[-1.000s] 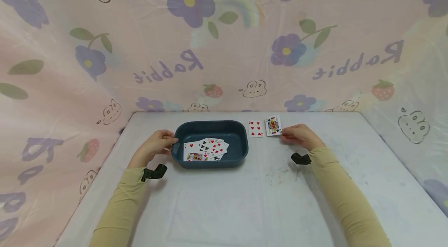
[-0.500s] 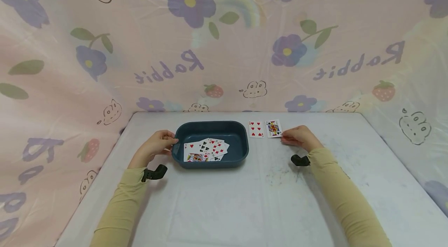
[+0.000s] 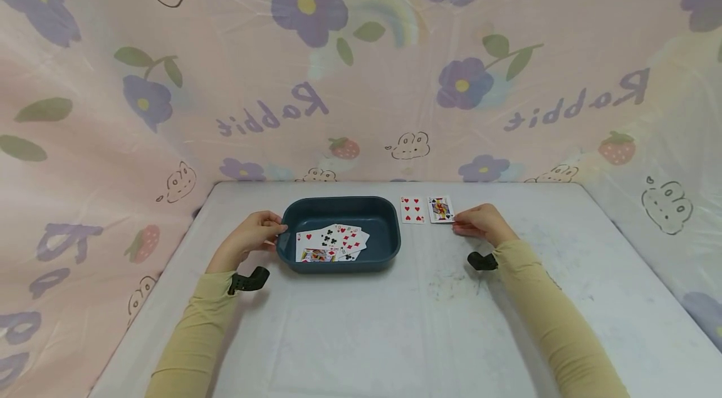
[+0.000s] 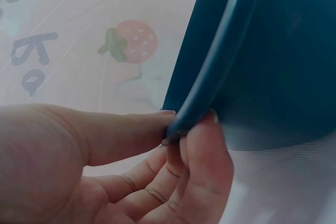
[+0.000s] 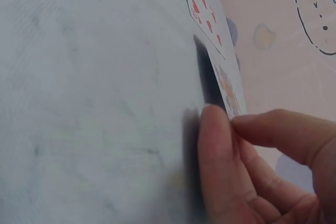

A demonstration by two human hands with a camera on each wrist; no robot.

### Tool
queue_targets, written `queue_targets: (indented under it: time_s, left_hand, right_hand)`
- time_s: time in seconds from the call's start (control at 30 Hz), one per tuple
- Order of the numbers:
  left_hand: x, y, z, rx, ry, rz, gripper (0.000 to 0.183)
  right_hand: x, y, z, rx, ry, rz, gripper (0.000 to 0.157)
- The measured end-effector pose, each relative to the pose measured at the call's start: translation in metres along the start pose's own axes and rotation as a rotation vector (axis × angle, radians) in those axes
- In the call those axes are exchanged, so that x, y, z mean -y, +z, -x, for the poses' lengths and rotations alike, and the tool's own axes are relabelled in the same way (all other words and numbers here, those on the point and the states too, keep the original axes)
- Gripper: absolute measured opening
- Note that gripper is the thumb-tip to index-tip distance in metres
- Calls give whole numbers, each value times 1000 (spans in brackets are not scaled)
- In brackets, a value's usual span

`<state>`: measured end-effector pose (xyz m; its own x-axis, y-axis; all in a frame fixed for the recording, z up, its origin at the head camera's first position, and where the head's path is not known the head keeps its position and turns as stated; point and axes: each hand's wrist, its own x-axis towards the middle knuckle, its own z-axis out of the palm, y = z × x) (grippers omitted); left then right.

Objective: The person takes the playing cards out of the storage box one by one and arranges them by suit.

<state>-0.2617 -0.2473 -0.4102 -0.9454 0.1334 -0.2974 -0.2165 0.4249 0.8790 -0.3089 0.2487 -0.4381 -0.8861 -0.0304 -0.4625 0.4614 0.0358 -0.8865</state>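
A dark teal rectangular tub stands on the table, its left rim pinched between thumb and fingers of my left hand. The left wrist view shows the thumb on one side of the rim and the fingers on the other. Several playing cards lie face up and overlapping in the tub. Right of it, my right hand pinches the right edge of a face card, a jack with a spade mark. The right wrist view shows a dark shadow under this card.
A six of hearts lies face up between the tub and the face card. The white-covered table meets a patterned curtain at its back edge. Dark smudges mark the cover below the right hand.
The face card tilted down from a raised position toward the table beside the six of hearts, still in my right hand's pinch. My left hand and the tub stay where they were.
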Motion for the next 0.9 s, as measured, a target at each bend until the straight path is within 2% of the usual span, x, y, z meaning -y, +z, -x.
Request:
queue_targets:
  time_s: [0.23,0.47,0.77,0.9]
  left_hand:
    - [1,0,-1,-1,8,-1,28]
    - [1,-1,-1,0,10,-1,27]
    - [1,-2,-1,15,18,19,26]
    - [0,-1,0,11,15,14,26]
  right_hand:
    - [-2,-1,2,-10,-28,45,37]
    - [1,-2,7,-3,-72,45,32]
    - [0,2,9,-14,-142,98,39]
    - [-1,7,5,36,-179,56,42]
